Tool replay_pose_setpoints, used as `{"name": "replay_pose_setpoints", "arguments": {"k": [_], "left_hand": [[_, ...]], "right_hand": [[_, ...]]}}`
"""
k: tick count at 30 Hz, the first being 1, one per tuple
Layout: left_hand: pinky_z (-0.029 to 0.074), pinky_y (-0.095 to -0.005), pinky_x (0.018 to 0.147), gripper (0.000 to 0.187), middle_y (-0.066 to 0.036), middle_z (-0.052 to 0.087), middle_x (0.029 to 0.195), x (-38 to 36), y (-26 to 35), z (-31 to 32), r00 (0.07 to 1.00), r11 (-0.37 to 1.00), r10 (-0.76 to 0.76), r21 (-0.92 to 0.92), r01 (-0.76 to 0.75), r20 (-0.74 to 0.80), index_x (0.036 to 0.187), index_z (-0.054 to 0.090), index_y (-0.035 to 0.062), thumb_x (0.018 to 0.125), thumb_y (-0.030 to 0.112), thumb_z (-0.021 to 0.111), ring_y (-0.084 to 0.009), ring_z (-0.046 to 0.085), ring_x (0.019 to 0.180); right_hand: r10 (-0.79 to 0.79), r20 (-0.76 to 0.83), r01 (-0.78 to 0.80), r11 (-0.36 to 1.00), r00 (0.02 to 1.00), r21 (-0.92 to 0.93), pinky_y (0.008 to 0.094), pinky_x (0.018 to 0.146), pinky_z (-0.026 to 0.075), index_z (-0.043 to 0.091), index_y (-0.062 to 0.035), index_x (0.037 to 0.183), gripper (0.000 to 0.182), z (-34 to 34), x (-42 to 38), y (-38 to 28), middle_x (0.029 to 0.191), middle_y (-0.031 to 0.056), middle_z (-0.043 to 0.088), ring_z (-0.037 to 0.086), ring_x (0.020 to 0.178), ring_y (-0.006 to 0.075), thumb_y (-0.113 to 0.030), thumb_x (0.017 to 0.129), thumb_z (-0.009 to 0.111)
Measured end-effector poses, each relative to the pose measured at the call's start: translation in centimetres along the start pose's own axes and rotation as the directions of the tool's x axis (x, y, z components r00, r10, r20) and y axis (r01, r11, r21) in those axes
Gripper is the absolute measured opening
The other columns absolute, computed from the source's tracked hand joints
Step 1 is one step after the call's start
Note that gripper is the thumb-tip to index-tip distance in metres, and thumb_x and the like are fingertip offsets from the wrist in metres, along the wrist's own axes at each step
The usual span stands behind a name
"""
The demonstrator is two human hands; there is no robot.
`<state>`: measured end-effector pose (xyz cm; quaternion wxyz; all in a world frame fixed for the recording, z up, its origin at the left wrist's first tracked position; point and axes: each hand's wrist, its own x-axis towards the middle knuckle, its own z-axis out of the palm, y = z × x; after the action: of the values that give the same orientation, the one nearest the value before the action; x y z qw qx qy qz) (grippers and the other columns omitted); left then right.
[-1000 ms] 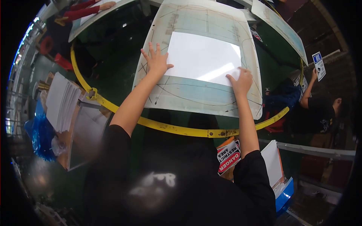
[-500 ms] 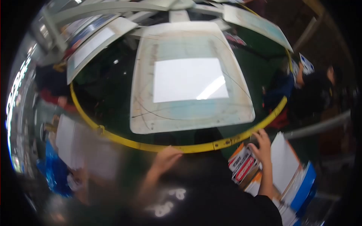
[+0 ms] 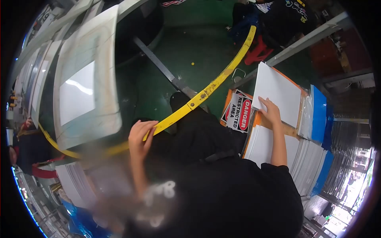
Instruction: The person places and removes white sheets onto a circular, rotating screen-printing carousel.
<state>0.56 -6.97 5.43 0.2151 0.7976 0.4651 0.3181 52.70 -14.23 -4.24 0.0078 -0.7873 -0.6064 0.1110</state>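
My left hand is closed on the curved yellow rail, its fingers bent over the top edge. To its left, a large pale platen carries a white sheet with light glaring off it. Out to the right, my right hand touches the near edge of the top white sheet on a stack, fingers stretched out and not wrapped round it. Beside that hand stands a printed "DANGER RESTRICTED AREA" sign.
More white sheets are stacked at the right, near blue wrapping. Another white stack stands at lower left. A grey metal bar crosses over the green floor. One person is at upper right, another at left.
The view has turned right, so the platen now appears at the left. My right hand has left the yellow rail's side and reached onto the stacked white sheets. My left hand stays at the rail.
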Motion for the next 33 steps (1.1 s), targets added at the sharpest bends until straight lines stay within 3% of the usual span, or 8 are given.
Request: {"name": "replay_pose_setpoints", "arguments": {"k": [5,7,14,21,24,25,30,33], "left_hand": [[0.041,-0.0407,0.092,0.016,-0.009,0.066,0.095,0.0,0.7,0.2,0.997,0.997,-0.059,-0.057,0.056,-0.050,0.096,0.065,0.0058,0.080,0.005,0.062,-0.0255,0.062,0.091],[0.041,-0.0404,0.092,0.016,-0.009,0.066,0.095,-0.3,0.7,0.7,0.998,0.993,-0.067,-0.102,0.067,-0.005,0.096,0.065,0.0055,0.080,0.005,0.062,-0.0254,0.062,0.092],[0.044,-0.0313,0.088,0.025,-0.011,0.065,0.100,2.6,5.0,3.3,0.954,0.904,-0.077,-0.384,0.189,0.288,0.106,0.063,0.0029,0.082,0.011,0.061,-0.0245,0.060,0.098],[0.036,-0.0372,0.102,0.076,-0.018,0.039,0.136,7.5,12.2,3.0,0.691,0.304,0.257,-0.735,0.606,0.676,0.144,0.017,0.0090,0.084,0.016,0.065,-0.0253,0.043,0.123],[0.034,-0.0371,0.104,0.084,-0.017,0.033,0.140,8.5,12.9,2.0,0.819,0.133,0.216,-0.847,0.514,0.531,0.145,0.009,0.0095,0.083,0.009,0.065,-0.0240,0.038,0.127],[0.034,-0.0358,0.103,0.083,-0.016,0.033,0.141,8.5,12.5,1.5,0.848,-0.060,0.243,-0.865,0.498,0.471,0.144,0.008,0.0081,0.083,0.002,0.063,-0.0228,0.039,0.127],[0.043,-0.0302,0.092,0.061,-0.014,0.049,0.126,6.2,8.0,-1.9,0.982,-0.046,-0.082,-0.985,0.164,0.168,0.140,0.019,0.0046,0.090,0.004,0.053,-0.0164,0.051,0.111],[0.046,-0.0281,0.087,0.054,-0.011,0.059,0.110,6.5,5.9,-1.6,0.921,-0.014,-0.358,-0.987,0.161,0.155,0.138,0.024,0.0034,0.091,0.006,0.051,-0.0152,0.056,0.103]], "right_hand": [[0.028,-0.037,-0.023,0.991,0.999,0.129,0.0427,0.098,0.038,0.047,-0.0166,0.129,0.055,-1.4,-0.7,-1.1,0.118,0.0197,0.057,0.055,0.108,0.0335,-0.013,0.077,0.061],[-0.063,-0.259,0.068,0.998,0.964,0.011,0.0423,0.097,0.039,0.051,-0.0111,0.124,0.051,-0.8,-1.1,-0.5,0.114,0.0176,0.059,0.057,0.104,0.0324,-0.006,0.074,0.057],[-0.175,-0.815,0.088,0.984,0.552,-0.152,0.0353,0.085,0.042,0.067,-0.0052,0.092,0.036,-7.1,-5.8,-5.0,0.096,0.0117,0.066,0.062,0.094,0.0238,0.009,0.064,0.051],[-0.409,-0.852,0.363,0.887,0.326,-0.286,0.0345,0.073,0.045,0.065,-0.0104,0.092,0.015,-14.2,-8.8,-18.0,0.095,0.0119,0.067,0.058,0.086,0.0255,-0.008,0.079,0.059],[-0.629,-0.758,0.628,0.663,0.172,-0.408,0.0344,0.074,0.048,0.058,-0.0070,0.099,0.020,-12.8,-7.1,-21.0,0.107,0.0187,0.062,0.056,0.087,0.0276,-0.019,0.084,0.063],[-0.600,-0.759,0.659,0.682,0.254,-0.318,0.0324,0.071,0.049,0.058,-0.0083,0.100,0.021,-12.5,-7.0,-21.9,0.110,0.0201,0.060,0.054,0.088,0.0278,-0.017,0.082,0.064],[-0.776,-0.621,0.813,0.433,0.116,-0.389,0.0289,0.066,0.040,0.066,-0.0126,0.099,0.023,-11.5,-0.5,-27.7,0.113,0.0153,0.060,0.050,0.087,0.0211,-0.011,0.076,0.068],[-0.915,-0.400,0.900,0.213,0.048,-0.380,0.0338,0.086,0.038,0.067,-0.0123,0.102,0.025,-13.1,2.8,-31.0,0.121,0.0155,0.055,0.047,0.107,0.0249,-0.019,0.078,0.067]]}}
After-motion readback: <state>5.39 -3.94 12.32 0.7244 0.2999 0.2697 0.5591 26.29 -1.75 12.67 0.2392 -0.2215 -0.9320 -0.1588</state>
